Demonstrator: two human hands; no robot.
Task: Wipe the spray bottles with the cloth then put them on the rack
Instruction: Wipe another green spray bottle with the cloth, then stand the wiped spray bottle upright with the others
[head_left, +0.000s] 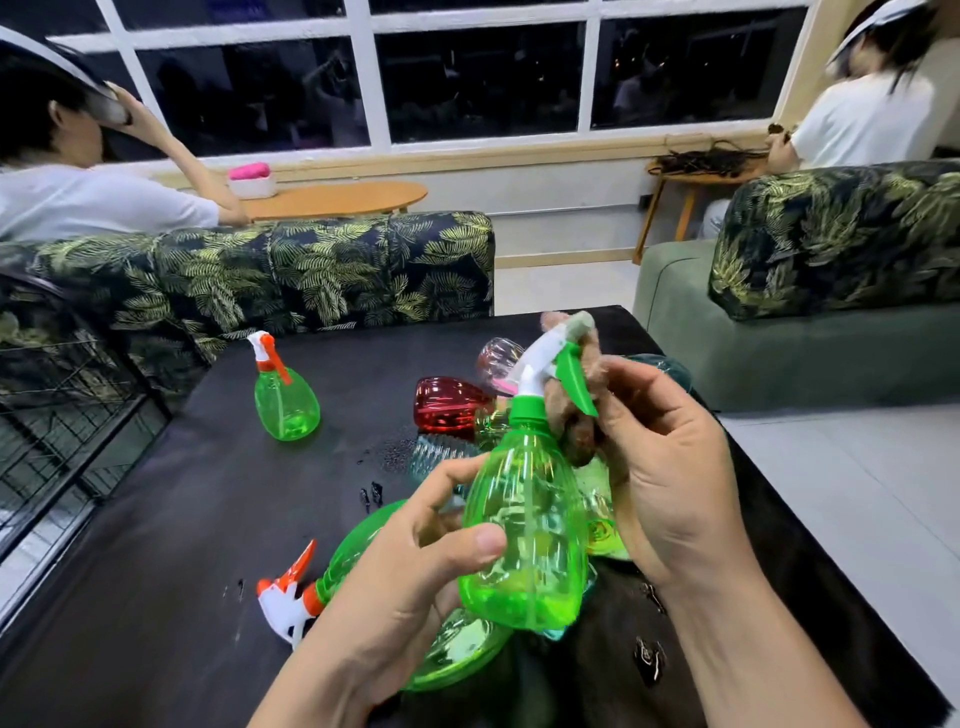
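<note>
Gripped at its lower body by the left hand (410, 577), the green spray bottle (524, 519) is held upright above the near side of the table (197, 519), apparently so that the brown cloth (579, 436), pinched by the right hand (670, 467), can be rubbed around its trigger and neck.

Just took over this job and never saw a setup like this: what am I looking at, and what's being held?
No machine here: a person works with two bare hands, and the one picture comes from a camera worn on their head, looking forward and down. The left hand grips a green spray bottle by its body; the right hand holds a brown cloth against its trigger head. On the black table a second green bottle stands upright; a red bottle and an orange-triggered green bottle lie on their sides. A black wire rack is at left.
</note>
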